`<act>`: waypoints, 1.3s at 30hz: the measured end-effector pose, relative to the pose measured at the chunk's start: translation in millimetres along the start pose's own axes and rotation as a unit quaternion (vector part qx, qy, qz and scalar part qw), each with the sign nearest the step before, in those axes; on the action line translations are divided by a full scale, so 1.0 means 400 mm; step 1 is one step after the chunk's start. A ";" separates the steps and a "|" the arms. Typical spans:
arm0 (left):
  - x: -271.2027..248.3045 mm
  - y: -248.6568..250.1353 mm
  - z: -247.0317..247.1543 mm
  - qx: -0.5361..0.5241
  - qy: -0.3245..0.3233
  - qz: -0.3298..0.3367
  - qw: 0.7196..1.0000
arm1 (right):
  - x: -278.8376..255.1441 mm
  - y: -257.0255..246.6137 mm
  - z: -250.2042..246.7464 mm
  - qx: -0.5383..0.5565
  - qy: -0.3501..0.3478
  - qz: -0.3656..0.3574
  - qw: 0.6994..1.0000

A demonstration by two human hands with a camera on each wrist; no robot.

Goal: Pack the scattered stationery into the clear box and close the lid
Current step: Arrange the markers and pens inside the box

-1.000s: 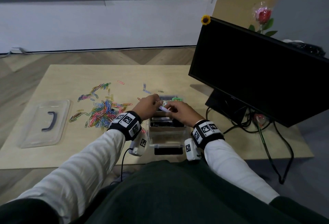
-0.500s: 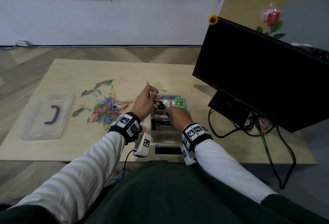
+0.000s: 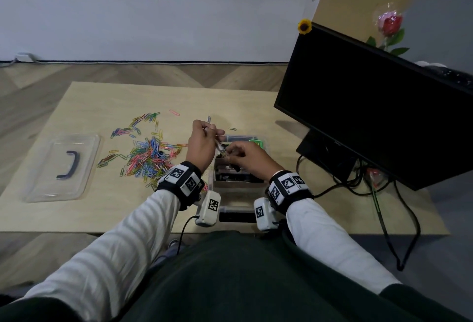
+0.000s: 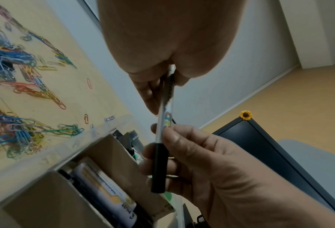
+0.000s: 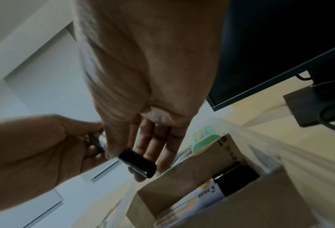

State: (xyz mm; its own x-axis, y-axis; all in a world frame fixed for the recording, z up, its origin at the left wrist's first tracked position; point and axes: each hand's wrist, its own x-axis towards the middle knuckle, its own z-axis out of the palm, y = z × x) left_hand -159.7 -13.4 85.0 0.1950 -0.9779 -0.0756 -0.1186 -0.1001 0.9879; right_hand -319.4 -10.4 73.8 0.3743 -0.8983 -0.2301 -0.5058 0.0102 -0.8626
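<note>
A slim pen [image 4: 163,123] with a pale barrel and black cap [image 5: 137,163] hangs slanted over the clear box [image 3: 263,142]. My left hand [image 3: 210,132] grips its upper end. My right hand [image 3: 231,154] pinches the black capped end just above the box's middle. Inside the box stands a brown cardboard carton [image 4: 112,154] with markers [image 4: 108,192], and a green item [image 5: 203,140] lies at the far end. A heap of coloured paper clips [image 3: 148,152] is spread on the table left of the box. The clear lid [image 3: 43,181] with a dark handle lies further left.
A black monitor [image 3: 371,106] stands at the right, its stand and cables [image 3: 358,183] close to the box. A black rectangular item [image 3: 236,216] lies at the table's near edge between my wrists. A few stray clips [image 3: 174,112] lie behind the heap.
My right hand has risen out of the box and taken hold of the pen's black end. My left hand still holds the pen, now tilted down toward the box.
</note>
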 end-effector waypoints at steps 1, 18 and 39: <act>0.000 -0.004 0.003 0.007 -0.010 0.000 1.000 | -0.003 0.001 -0.007 -0.007 -0.001 0.004 1.000; -0.001 -0.126 -0.029 0.296 -0.099 -0.088 0.946 | -0.023 0.048 -0.013 -0.373 -0.117 0.057 0.919; 0.004 -0.145 -0.040 0.298 -0.125 -0.070 0.944 | -0.002 -0.028 0.009 -0.281 -0.092 0.046 0.954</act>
State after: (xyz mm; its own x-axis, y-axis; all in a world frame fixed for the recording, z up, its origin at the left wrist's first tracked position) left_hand -136.7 -6.2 29.7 0.0219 -0.9530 -0.3022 -0.6500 -0.2432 0.7199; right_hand -311.4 -8.2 82.2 0.4113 -0.8126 -0.4129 -0.8608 -0.1973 -0.4691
